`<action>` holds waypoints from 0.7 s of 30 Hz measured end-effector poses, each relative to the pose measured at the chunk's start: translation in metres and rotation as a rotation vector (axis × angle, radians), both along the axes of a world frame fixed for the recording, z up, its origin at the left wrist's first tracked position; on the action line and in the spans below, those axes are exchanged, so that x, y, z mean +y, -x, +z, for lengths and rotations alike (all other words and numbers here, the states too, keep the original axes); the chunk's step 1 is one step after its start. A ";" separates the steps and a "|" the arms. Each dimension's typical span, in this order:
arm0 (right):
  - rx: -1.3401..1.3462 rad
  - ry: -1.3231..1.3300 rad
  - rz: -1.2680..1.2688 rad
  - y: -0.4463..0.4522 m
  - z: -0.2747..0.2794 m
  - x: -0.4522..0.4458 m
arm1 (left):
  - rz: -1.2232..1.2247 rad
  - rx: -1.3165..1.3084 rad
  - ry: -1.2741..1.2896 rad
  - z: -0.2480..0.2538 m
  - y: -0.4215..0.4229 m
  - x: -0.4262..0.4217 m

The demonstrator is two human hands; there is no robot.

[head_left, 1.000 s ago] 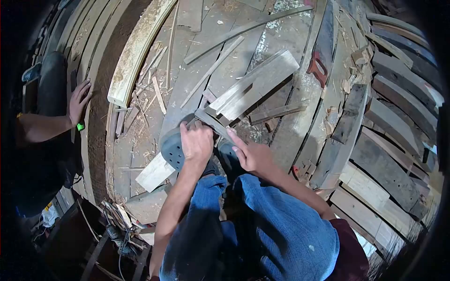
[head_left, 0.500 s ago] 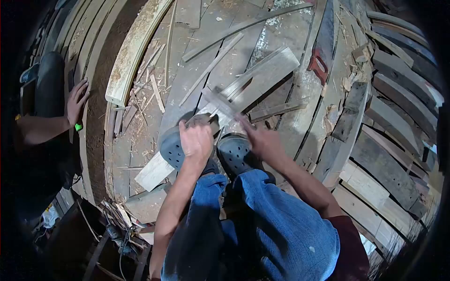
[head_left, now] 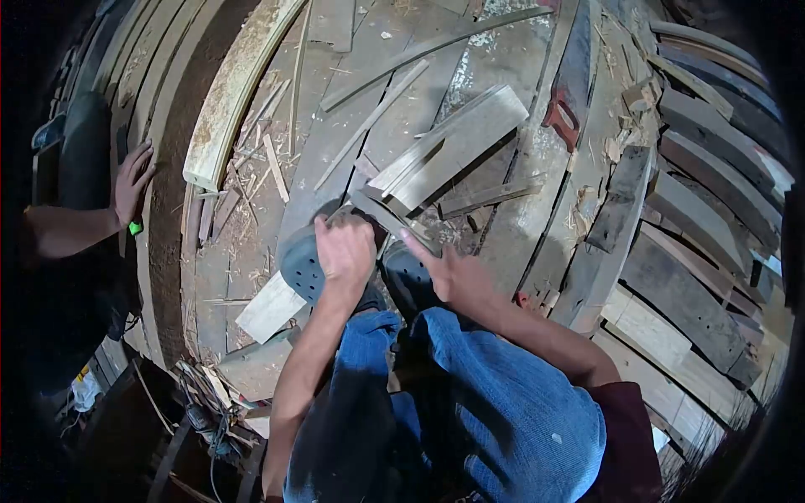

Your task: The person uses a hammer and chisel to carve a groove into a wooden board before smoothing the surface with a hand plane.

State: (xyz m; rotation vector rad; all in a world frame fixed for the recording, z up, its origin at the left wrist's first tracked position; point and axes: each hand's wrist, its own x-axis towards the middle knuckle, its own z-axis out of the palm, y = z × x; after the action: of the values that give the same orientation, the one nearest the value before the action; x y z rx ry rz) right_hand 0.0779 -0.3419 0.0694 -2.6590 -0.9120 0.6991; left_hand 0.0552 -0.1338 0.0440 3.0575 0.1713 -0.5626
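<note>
My left hand [head_left: 345, 251] is closed over a dark block [head_left: 362, 220], mostly hidden by the fingers, above my left clog [head_left: 300, 267]. Held in my right hand [head_left: 457, 272], a flat grey bar [head_left: 387, 216] lies slantwise beside the block, with the index finger stretched along it. Its far end is close to my left hand; whether it touches the block I cannot tell. A pale wooden plank [head_left: 270, 308] shows under my left clog, and a grooved board [head_left: 470, 138] lies ahead of both hands. My right clog [head_left: 409, 270] is partly covered by my right hand.
A red-handled saw [head_left: 562, 120] lies right of the board. Thin strips [head_left: 373, 126] and shavings [head_left: 251, 197] litter the plank floor. Curved timbers [head_left: 708, 201] line the right side. At left, another person's hand [head_left: 132, 186] rests on a curved beam edge.
My right hand and the grey bar have come back towards me, and the bar is less blurred. My left hand stays on the dark block. The view has shifted slightly.
</note>
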 end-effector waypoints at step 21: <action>0.068 -0.129 -0.604 -0.041 -0.006 -0.001 | -0.025 -0.048 0.094 -0.013 -0.013 -0.004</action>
State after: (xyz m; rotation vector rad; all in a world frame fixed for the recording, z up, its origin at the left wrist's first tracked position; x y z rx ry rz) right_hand 0.1193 -0.3426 0.0639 -2.5637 -0.1034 0.5496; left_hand 0.0683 -0.1380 0.0313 2.9822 0.1025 -0.4835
